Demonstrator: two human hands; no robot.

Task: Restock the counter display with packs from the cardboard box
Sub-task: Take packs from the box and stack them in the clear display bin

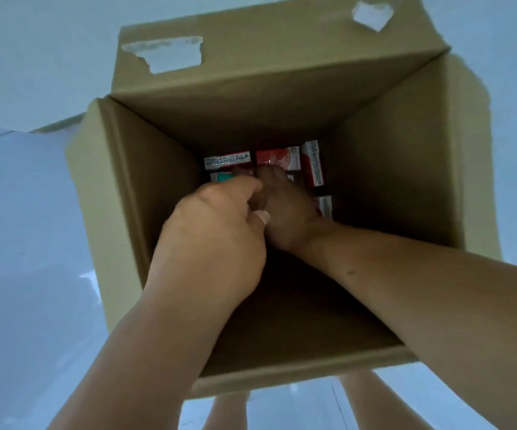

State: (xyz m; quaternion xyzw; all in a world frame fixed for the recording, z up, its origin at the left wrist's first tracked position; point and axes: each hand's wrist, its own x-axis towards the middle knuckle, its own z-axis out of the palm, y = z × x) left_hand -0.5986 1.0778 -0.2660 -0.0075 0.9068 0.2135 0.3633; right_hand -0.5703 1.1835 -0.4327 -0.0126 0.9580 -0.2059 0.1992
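Down at the bottom of the cardboard box [120, 181], as the head camera sees it, lie the packs. A red pack [277, 159] sits flat against the far wall, with a red-and-white pack [227, 159] just beside it on the left. A third pack [313, 167] stands on edge at the right. A teal-marked pack [221, 176] peeps out near the left hand's knuckles, and another pale pack [323, 206] shows beside the right wrist.

Both bare arms reach deep inside. The left hand [216, 225] is higher and better lit. Its fingers are curled downward and its thumb lies against the right hand. What those fingers close on, if anything, is hidden under the hand itself.

The right hand [285, 206] is lower and in shadow, and its fingers point toward the red pack. Whether they grip a pack or only touch one cannot be told.

The box stands open on a pale glossy floor [18, 243]. Its far flap [266, 51] is folded back and carries two torn white patches [173, 54]. Two bare legs [229, 411] show below the near edge of the box.
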